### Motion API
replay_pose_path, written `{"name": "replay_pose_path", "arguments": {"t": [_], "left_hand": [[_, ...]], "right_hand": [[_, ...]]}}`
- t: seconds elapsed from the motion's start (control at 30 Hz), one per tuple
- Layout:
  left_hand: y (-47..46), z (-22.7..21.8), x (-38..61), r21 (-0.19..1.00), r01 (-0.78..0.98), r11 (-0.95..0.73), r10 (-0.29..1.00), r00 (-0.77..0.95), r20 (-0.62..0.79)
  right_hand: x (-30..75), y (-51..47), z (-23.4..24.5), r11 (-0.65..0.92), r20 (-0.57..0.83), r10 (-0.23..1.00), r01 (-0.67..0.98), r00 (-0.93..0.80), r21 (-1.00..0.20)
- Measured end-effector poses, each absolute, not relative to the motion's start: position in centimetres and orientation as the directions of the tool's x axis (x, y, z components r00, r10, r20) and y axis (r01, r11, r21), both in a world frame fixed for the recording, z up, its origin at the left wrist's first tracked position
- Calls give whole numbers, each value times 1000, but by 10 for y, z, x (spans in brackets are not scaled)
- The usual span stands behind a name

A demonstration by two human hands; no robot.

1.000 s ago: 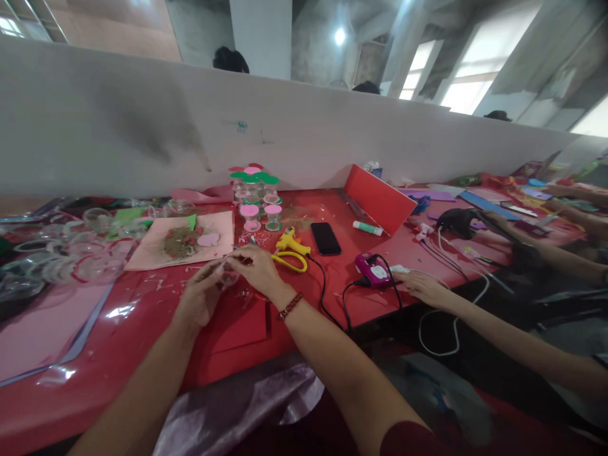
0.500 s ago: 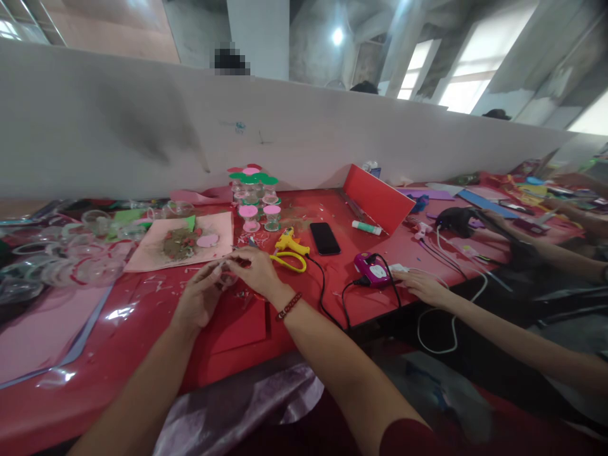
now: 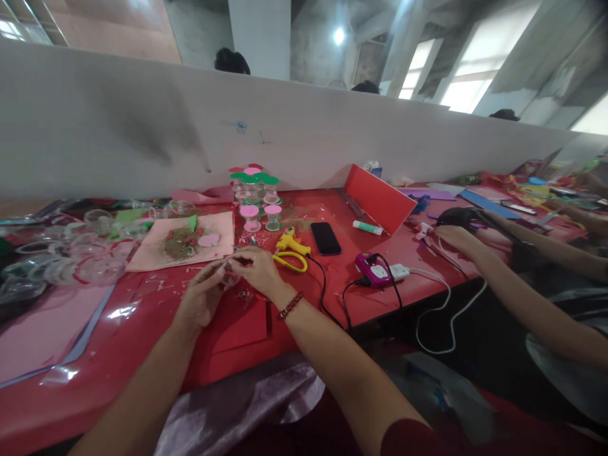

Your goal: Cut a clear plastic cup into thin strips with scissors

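My left hand (image 3: 203,292) and my right hand (image 3: 256,269) meet over the red table, fingers closed around a small clear plastic piece (image 3: 230,278). Fingers cover most of it, so its exact kind does not show. Just beyond lies a pink sheet (image 3: 221,229) bearing a brown smeared patch (image 3: 178,246) and a pink paper disc (image 3: 208,240). A yellow glue gun (image 3: 291,242) with a looped yellow part rests right of my right hand. Behind stand several clear plastic cup shapes (image 3: 251,221) topped with pink and green discs.
Clear plastic cups (image 3: 97,269) crowd the left side. To the right are a phone (image 3: 325,239), a glue stick (image 3: 367,227), a red folded board (image 3: 380,199) and a purple power socket (image 3: 373,271) with cables. A co-worker's hand (image 3: 453,240) is at the far right.
The co-worker's hand has left the white plug at the purple socket and moved right, up to the black item. My hands stay in nearly the same place, still holding the clear piece.
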State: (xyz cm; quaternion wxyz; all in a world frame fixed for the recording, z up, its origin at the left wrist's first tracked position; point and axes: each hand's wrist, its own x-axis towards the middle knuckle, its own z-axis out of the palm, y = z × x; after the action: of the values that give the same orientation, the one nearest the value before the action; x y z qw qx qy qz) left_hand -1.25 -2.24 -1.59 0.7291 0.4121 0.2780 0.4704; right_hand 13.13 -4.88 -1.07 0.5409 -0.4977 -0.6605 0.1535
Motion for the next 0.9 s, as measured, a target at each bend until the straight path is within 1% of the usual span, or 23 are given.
{"name": "replay_pose_path", "arguments": {"t": [0.13,0.3,0.4,0.5,0.73,0.9], "left_hand": [[-21,-18,-12,870,-439,224,913,407,-30],[-21,-19,-13,876,-431,216,904,428,-12],[-22,-18,-13,875,-434,216,904,428,-11],[-23,-17,-12,872,-437,218,906,423,-14],[-23,-17,-13,867,-443,229,894,448,-8],[-23,-17,-11,856,-463,229,895,445,1]], "right_hand": [[129,-47,-14,454,582,808,532,91,-715],[127,-51,-13,465,617,783,589,73,-660],[126,-54,-9,447,613,789,638,49,-627],[125,-55,-7,424,613,788,666,62,-614],[122,-55,-7,375,597,789,656,146,-655],[120,-56,-8,374,583,793,614,176,-695]]}}
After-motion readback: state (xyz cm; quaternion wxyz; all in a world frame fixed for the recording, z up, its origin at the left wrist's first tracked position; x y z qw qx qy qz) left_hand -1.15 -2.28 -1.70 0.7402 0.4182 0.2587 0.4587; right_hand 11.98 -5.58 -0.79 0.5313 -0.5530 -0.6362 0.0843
